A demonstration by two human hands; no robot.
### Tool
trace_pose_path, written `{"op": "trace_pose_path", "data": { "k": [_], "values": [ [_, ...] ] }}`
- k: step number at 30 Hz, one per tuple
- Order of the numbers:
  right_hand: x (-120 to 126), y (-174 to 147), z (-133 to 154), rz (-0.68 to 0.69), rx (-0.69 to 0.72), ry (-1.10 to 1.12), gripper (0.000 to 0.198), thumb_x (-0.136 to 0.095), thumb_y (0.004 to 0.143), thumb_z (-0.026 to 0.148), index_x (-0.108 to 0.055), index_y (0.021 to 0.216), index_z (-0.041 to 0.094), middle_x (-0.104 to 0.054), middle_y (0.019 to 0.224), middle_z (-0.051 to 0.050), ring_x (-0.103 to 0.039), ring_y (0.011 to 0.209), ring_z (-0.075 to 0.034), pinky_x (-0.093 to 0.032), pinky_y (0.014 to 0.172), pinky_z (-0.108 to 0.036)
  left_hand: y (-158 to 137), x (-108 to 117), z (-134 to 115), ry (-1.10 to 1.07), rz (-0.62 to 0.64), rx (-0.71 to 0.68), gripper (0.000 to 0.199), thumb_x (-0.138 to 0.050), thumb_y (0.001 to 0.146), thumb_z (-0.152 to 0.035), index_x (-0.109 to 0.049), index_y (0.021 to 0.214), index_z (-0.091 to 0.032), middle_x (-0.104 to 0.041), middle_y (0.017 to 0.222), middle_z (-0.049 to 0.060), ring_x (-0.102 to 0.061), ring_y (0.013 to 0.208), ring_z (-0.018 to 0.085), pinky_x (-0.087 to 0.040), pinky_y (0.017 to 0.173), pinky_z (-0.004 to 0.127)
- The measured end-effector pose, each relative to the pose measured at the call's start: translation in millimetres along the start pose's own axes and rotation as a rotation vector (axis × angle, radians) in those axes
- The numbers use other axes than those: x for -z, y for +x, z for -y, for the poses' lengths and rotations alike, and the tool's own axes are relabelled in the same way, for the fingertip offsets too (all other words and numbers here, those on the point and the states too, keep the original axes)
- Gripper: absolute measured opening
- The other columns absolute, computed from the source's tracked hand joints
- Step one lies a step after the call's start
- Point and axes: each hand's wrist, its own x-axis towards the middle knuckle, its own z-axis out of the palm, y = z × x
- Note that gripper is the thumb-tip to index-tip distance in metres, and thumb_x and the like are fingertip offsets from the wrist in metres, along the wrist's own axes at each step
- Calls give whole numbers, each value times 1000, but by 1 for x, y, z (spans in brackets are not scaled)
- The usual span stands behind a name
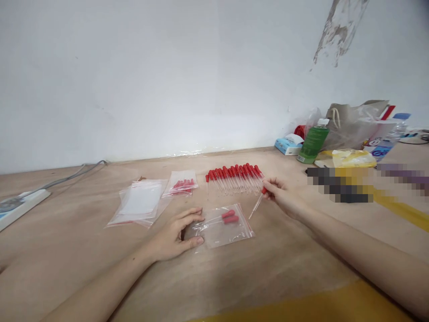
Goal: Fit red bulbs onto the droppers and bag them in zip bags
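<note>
My right hand (pixel 278 192) pinches a glass dropper (pixel 257 203) by its red rubber bulb, the thin clear tube slanting down to the left. Its tip is close to the red-striped right edge of a clear zip bag (pixel 217 239). Two droppers (pixel 230 219) with red bulbs lie inside that bag, bulbs toward the right. At the bag's left end rests my left hand (pixel 179 235), thumb and fingers apart, fingertips touching the plastic. Behind the bag, a row of several droppers (pixel 236 172) lies side by side, bulbs toward the wall.
A stack of zip bags (pixel 140 199) lies at left, beside a filled bag of droppers (pixel 182 184). Far left is a power strip (pixel 25 208) with a grey cable. Back right stand a tissue pack (pixel 287 146), a green bottle (pixel 313 141) and plastic bags (pixel 351 129).
</note>
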Motion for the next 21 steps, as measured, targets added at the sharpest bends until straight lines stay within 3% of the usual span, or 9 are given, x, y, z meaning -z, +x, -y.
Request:
{"op": "trace_pose_path", "data": {
  "k": [4, 8, 15, 18, 21],
  "values": [
    [-7, -21, -13, 29, -113, 137, 23, -64, 68, 35, -48, 71, 19, -58, 63, 1, -54, 52, -8, -43, 49, -19, 0, -1, 0, 10, 2, 12, 44, -52, 79, -45, -48, 119, -27, -37, 136, 5, -39, 121, 24, -35, 99, 42],
    [-10, -32, -13, 180, -194, 110, 23, -67, 65, 34, -52, 74, 19, -62, 73, -2, -60, 64, -12, -49, 61, -25, -1, -2, -1, 19, 3, 15, 45, -50, 80, -45, -46, 122, -28, -35, 138, 5, -37, 123, 25, -33, 100, 42],
    [-5, -38, -11, 339, 57, -374, 20, -68, 61, 35, -64, 71, 19, -54, 54, 4, -45, 48, -8, -34, 43, -19, -1, -4, -1, 26, 19, 17, 47, -49, 81, -43, -43, 126, -28, -31, 140, 4, -34, 125, 24, -32, 102, 41],
    [-12, -42, -13, 376, 140, -439, 14, -66, 64, 31, -66, 73, 20, -53, 55, 3, -43, 48, -8, -33, 44, -20, -1, -4, 0, 27, 15, 12, 47, -49, 81, -43, -43, 125, -28, -30, 140, 4, -34, 125, 24, -31, 102, 41],
    [-21, -49, -13, 423, 148, -411, 20, -62, 70, 30, -64, 87, 20, -58, 65, 1, -49, 56, -10, -39, 51, -22, -2, -4, 0, 42, 26, 18, 48, -48, 82, -44, -41, 126, -28, -28, 141, 4, -33, 125, 24, -31, 102, 41]
  ]
}}
